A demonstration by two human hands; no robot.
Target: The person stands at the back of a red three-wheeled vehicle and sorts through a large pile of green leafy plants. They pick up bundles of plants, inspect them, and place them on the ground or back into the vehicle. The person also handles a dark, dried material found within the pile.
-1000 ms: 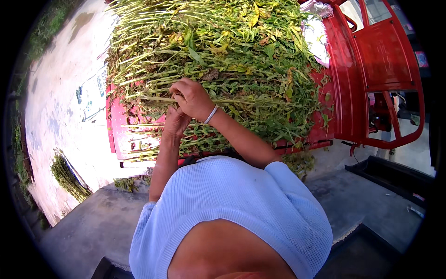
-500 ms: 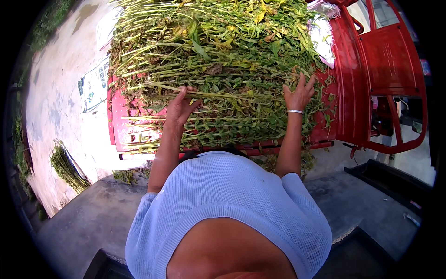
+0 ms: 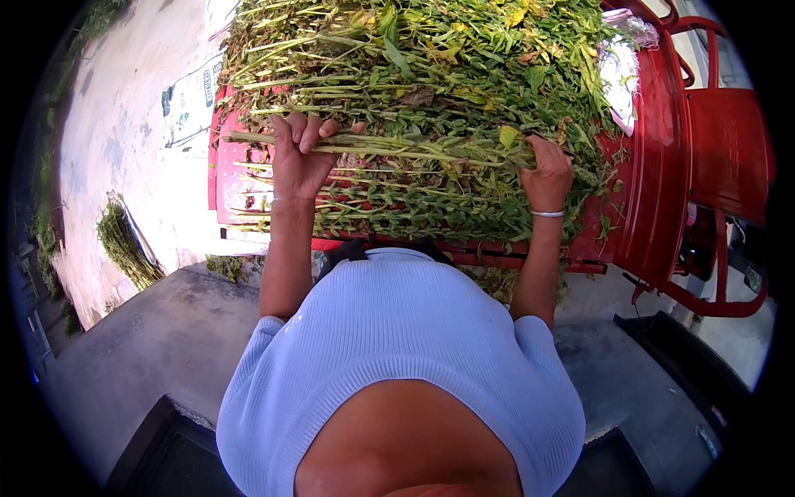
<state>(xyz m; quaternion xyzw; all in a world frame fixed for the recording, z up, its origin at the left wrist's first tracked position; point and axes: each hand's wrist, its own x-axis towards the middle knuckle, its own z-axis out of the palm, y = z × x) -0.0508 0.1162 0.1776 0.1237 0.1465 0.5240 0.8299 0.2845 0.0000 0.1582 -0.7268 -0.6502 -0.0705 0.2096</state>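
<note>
A small bunch of long green plant stalks [image 3: 406,149], which look like sesame, lies crosswise between my hands. Around its bare stem end at the left, my left hand [image 3: 300,161] is curled, some fingers bent over the stems. My right hand [image 3: 548,178], with a silver bangle at its wrist, is closed on the leafy tips at the right; its fingertips are partly hidden among leaves. Behind the hands spreads a thick pile of cut stalks [image 3: 447,83] with green and yellowing leaves. More stalks [image 3: 397,211] lie in a row nearer my body, on the red cargo bed [image 3: 590,247].
The vehicle's red cab frame [image 3: 729,141] rises at the right, beside a pale sack [image 3: 619,79]. On the ground at the left are a white printed sack [image 3: 189,103] and a bundle of stalks [image 3: 124,244]. A black trough [image 3: 687,356] stands at lower right.
My left hand has moved left along the stems. My right hand, spread open before, has closed on the leafy end. The view has shifted, so the cargo bed appears farther right.
</note>
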